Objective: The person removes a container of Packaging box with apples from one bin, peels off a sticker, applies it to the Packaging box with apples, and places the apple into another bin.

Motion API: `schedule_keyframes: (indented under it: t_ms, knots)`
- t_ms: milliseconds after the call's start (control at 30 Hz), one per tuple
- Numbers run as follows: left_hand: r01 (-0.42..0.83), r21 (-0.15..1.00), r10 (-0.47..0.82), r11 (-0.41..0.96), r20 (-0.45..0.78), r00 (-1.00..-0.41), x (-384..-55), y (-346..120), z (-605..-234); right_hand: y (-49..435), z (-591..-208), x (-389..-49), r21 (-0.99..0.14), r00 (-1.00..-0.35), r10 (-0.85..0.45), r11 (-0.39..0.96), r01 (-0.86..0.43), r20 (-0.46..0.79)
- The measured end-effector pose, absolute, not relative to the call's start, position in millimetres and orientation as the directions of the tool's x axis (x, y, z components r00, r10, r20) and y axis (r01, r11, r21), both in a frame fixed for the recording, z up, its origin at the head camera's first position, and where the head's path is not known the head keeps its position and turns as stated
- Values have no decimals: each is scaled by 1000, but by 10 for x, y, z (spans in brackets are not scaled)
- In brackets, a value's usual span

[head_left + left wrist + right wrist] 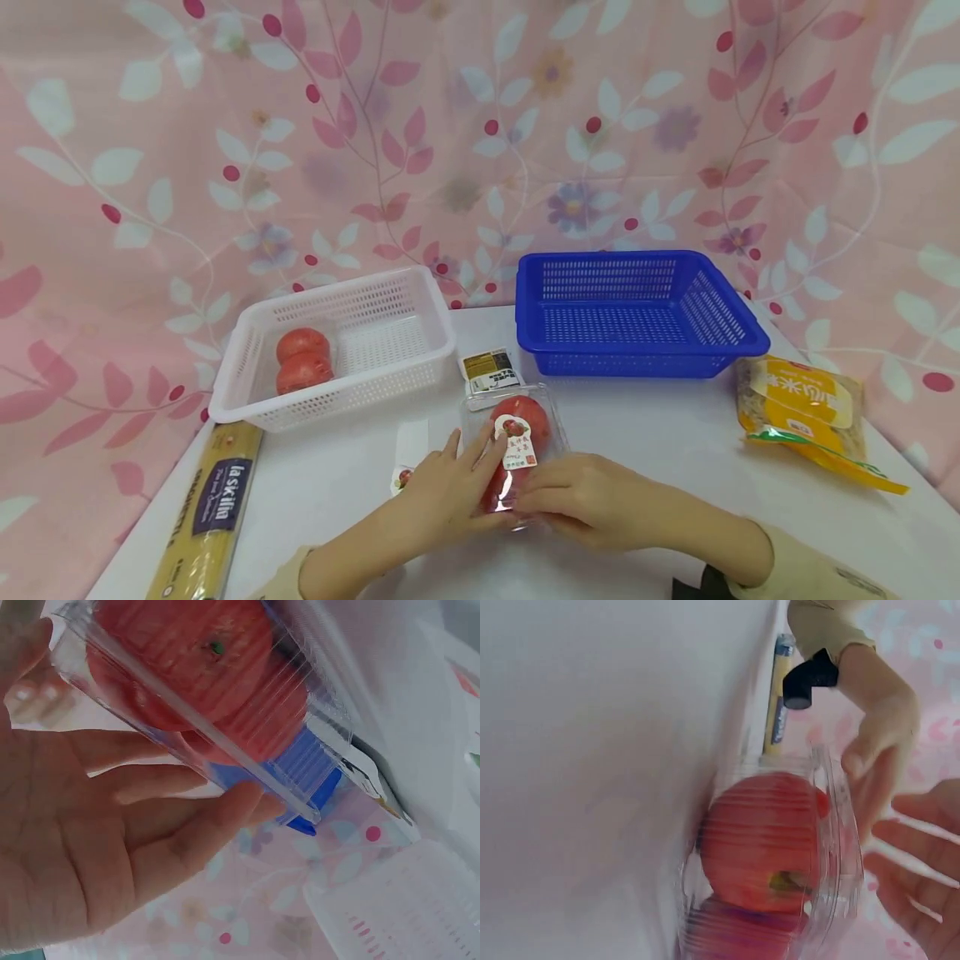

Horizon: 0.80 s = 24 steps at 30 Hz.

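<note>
Lower tomato point(492, 492) is partly hidden — spaghetti point(206, 508) cropped.

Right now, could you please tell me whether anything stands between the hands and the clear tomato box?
Nothing visible does: the left hand and the right hand are both right at the clear tomato box. The small packet lies by its far end, out of their way.
</note>
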<state>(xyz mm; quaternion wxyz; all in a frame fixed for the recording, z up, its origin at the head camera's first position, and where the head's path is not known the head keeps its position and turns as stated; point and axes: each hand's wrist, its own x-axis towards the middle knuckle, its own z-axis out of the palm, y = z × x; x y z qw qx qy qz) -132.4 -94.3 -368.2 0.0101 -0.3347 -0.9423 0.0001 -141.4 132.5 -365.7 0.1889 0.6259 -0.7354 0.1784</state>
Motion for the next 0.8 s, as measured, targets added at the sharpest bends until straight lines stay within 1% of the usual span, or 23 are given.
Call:
schedule_keyframes:
  t_ms: [33,100,167,233,267,333,367,433,500,567,667,733,800]
  knots:
    - [603,39,604,797,-4,-797,-1303,-952,-3674,1342,-3639,-1422,-28,-188,-835,202,-979,517]
    - [549,139,560,824,-50,-827,-1282,-975,-3668,1378,-3616,-1444,-44,-300,-788,329,-943,537]
    - [508,224,535,831,-74,-842,-1282,-1002,-3677,1414,-3613,-1462,-67,-441,-735,478,-876,515]
    - [486,299,529,821,-78,-845,-1293,-1024,-3700,1442,-3638,-1474,-99,-587,-681,613,-784,438]
    - [491,320,538,810,-72,-840,-1301,-1031,-3717,1451,-3662,-1478,-102,-641,-662,660,-744,388]
    - [519,339,567,785,-55,-822,-1316,-1033,-3750,1453,-3726,-1478,-125,-718,-635,718,-685,285]
    - [536,337,582,774,-45,-812,-1324,-1027,-3770,1447,-3758,-1478,-150,-740,-628,729,-668,240]
    - [576,300,606,761,-9,-796,-1347,-987,-3815,1432,-3816,-1478,-222,-759,-628,726,-651,172]
    - [598,244,612,763,23,-791,-1361,-923,-3868,1408,-3862,-1468,-314,-769,-624,709,-631,136]
    - [587,224,595,778,38,-803,-1368,-860,-3906,1378,-3883,-1467,-371,-772,-623,693,-618,125]
    - [546,252,558,799,28,-829,-1367,-792,-3921,1338,-3892,-1471,-413,-780,-613,683,-603,125]
    - [516,291,537,806,10,-844,-1360,-775,-3900,1320,-3883,-1472,-423,-788,-603,685,-593,126]
    - [499,304,522,812,5,-853,-1355,-764,-3878,1310,-3867,-1472,-430,-794,-594,687,-586,132]
